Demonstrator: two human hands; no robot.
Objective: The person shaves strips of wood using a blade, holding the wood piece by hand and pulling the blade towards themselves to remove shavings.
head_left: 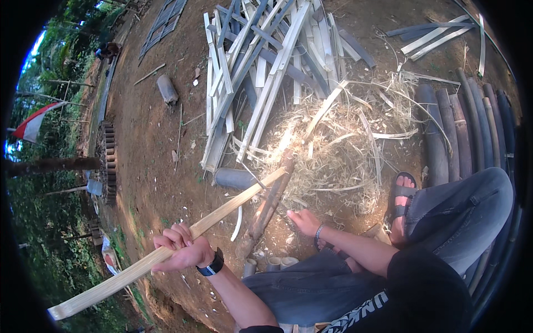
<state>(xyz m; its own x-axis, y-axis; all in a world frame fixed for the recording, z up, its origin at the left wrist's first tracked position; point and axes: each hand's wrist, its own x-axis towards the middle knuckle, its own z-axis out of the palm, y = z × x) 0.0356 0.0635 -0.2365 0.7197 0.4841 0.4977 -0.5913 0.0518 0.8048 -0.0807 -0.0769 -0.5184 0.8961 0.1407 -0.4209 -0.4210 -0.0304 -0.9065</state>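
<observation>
The left hand, with a dark watch on its wrist, gripped a long pale strip of split wood or bamboo, its fingers wrapped around the middle. The strip slanted across the view, one end at lower left, the other above a brown log. The right hand was beside the log with its fingers curled in; what they held, if anything, I could not tell. A thin, dark, blade-like piece crossed near the strip's far end, roughly in line with that hand.

A sandalled foot rested to the right. Past the log, curly shavings covered the ground, with a row of thick poles to their right. Beyond lay a heap of split slats; farther off were a short grey cylinder, a red-and-white flag and greenery.
</observation>
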